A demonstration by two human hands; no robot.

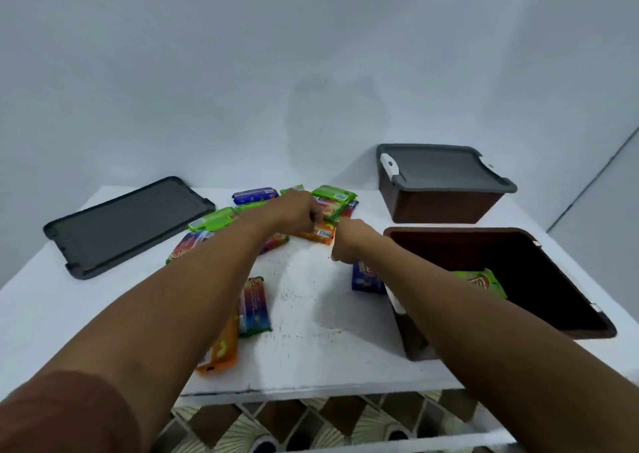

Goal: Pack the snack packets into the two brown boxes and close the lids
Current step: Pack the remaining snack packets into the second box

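Several snack packets lie scattered on the white table (311, 342). My left hand (297, 210) reaches over the far pile, its fingers curled onto an orange packet (320, 235). My right hand (352, 241) is curled beside that packet's right edge; whether it holds anything is hidden. A blue packet (364, 276) lies under my right wrist. The open brown box (553, 279) stands at the right with a green packet (480, 281) inside. The second brown box (439, 205) stands at the back right under a grey lid (439, 172).
A loose grey lid (128, 224) lies flat at the table's left. Green packets (333, 195) and a blue one (254, 195) lie at the back; a multicoloured packet (256, 305) and an orange one (221, 349) lie near my left forearm. A wall stands close behind.
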